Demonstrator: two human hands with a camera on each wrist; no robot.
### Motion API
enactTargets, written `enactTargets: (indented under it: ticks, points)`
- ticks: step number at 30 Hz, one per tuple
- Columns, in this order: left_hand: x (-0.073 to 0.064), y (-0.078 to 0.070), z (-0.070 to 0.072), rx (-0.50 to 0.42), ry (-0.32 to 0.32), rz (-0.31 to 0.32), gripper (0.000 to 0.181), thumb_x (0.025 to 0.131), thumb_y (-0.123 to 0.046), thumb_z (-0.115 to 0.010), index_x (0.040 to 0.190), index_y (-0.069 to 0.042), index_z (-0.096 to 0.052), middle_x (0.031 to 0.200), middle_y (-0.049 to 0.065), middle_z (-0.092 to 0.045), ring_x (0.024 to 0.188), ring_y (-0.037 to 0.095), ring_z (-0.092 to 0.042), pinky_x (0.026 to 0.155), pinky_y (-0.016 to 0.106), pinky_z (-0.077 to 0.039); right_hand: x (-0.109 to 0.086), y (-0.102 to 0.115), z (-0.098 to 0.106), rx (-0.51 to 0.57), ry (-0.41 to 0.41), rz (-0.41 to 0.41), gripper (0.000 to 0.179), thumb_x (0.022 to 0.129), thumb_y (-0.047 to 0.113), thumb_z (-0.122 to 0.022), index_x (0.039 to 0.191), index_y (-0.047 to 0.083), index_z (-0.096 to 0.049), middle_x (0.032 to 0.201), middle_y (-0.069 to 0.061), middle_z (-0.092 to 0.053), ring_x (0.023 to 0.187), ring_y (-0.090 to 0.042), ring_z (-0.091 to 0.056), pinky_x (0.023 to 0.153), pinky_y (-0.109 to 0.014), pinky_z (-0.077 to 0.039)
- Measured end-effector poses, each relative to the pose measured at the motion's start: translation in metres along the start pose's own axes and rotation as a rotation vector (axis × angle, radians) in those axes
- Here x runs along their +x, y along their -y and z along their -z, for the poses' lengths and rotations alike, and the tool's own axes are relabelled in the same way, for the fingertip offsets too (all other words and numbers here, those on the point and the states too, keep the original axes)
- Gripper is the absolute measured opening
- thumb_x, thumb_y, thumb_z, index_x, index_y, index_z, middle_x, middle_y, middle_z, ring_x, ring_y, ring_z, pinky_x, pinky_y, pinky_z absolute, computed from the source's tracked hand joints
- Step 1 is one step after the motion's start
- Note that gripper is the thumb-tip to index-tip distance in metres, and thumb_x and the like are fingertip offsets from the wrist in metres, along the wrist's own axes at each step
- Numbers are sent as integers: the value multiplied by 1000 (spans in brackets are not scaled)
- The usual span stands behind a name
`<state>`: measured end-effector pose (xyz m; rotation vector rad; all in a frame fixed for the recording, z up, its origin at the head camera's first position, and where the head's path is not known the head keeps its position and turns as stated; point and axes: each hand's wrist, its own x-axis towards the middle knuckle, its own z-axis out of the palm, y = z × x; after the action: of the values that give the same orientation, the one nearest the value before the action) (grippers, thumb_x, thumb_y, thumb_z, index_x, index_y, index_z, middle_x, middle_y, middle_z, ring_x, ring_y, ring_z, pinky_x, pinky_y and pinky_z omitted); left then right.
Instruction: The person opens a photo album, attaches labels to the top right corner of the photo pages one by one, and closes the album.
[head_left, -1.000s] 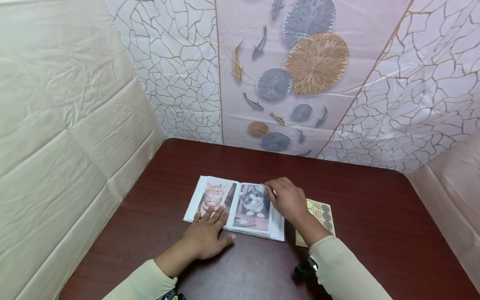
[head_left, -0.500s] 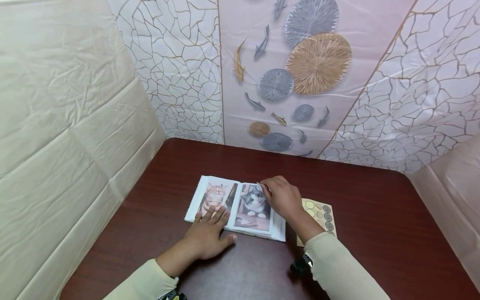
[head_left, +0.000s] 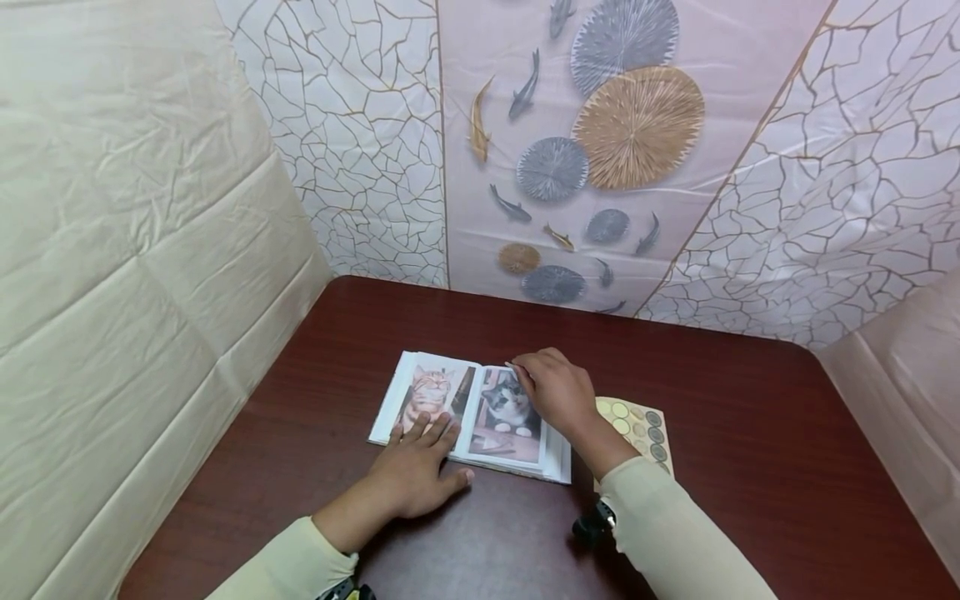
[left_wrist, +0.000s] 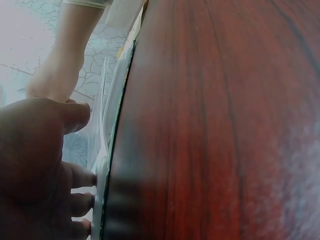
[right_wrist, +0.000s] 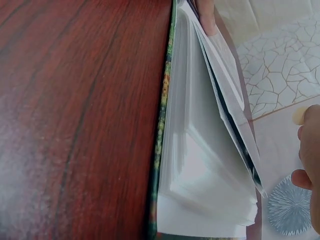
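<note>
An open photo album (head_left: 557, 458) lies on the table, with a ginger cat photo (head_left: 431, 390) on its left page and a grey-and-white cat photo (head_left: 506, 446) on its right. My left hand (head_left: 414, 475) rests on the left page's lower part, fingers spread and straight. Above the right page's top edge, my right hand (head_left: 558, 396) pinches a small round pale-yellow sticker (right_wrist: 300, 115) at its fingertips. Beside the album's right side lies a sheet of round stickers (head_left: 637, 429), partly covered by my right forearm. The right wrist view shows the album's loose pages (right_wrist: 210, 165) standing slightly apart.
The dark red-brown table (head_left: 750, 467) extends around the album. A patterned cloth backdrop (head_left: 360, 150) rises behind it, and a cream cloth (head_left: 150, 292) hangs along the left side.
My right hand has slid a little left along the top of the right page, still pinching the sticker, and more of the sticker sheet shows. The left hand has stayed on the album.
</note>
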<state>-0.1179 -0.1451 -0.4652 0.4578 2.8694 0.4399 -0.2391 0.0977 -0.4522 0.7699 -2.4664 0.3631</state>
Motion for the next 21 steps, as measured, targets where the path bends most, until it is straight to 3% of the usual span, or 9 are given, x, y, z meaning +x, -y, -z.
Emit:
enactTargets:
  ticks: [7, 12, 21]
  points:
    - [-1, 1, 1, -8, 5, -2, 79, 100, -62, -50, 160, -13, -36, 166, 8, -28, 153, 38, -19, 119, 63, -15, 5, 2, -4, 12, 3, -6, 15, 99, 27, -69, 109, 19, -78, 101, 6, -77, 101, -15, -67, 59, -40, -57]
    - [-1, 0, 2, 2, 1, -1, 78, 100, -63, -49, 160, -14, -36, 166, 8, -29, 153, 38, -20, 119, 63, -16, 9, 5, -6, 16, 55, -27, 18, 101, 29, -66, 112, 20, -78, 103, 7, -76, 103, -15, -66, 63, -40, -57]
    - [-1, 2, 0, 6, -11, -4, 78, 100, -62, -50, 160, -13, -38, 166, 8, -29, 153, 37, -21, 119, 63, -17, 16, 12, -11, 11, 80, -36, 18, 102, 28, -65, 113, 22, -77, 105, 7, -76, 104, -15, -66, 58, -38, -56]
